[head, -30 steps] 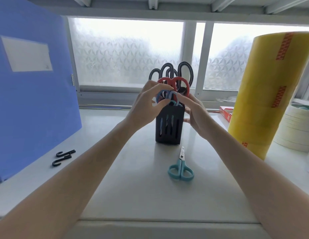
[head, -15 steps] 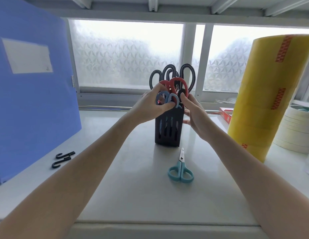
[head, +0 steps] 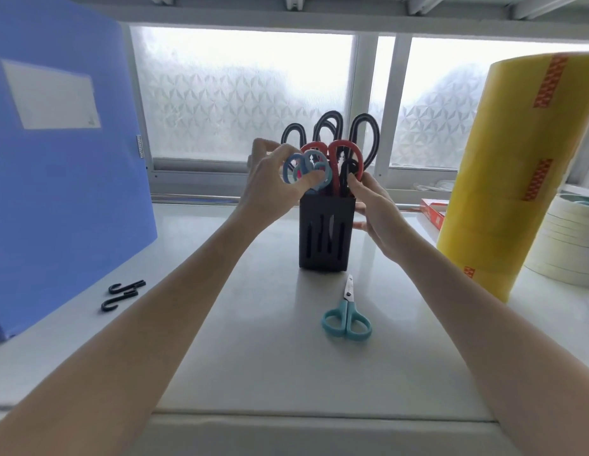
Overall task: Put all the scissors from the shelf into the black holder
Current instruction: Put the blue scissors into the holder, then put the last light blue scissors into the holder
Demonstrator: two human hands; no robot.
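The black slotted holder (head: 326, 235) stands upright in the middle of the shelf. Black-handled scissors (head: 365, 139) and red-handled scissors (head: 347, 159) stick up out of it. My left hand (head: 270, 182) pinches the rings of small blue-handled scissors (head: 303, 167) at the holder's top left; their blades are hidden. My right hand (head: 375, 209) grips the holder's right side, fingertips at its rim. Small teal-handled scissors (head: 347, 315) lie flat on the shelf just in front of the holder, tip pointing toward it.
A large blue folder (head: 63, 166) leans at the left, with two black hooks (head: 123, 294) on the shelf beside it. A tall yellow tape roll (head: 517, 179) and stacked white tape rolls (head: 569, 238) fill the right. A red box (head: 434, 212) lies behind, near the frosted window.
My left hand has lifted the blue-handled scissors a little up and to the left above the holder's rim. My right hand stays on the holder's side.
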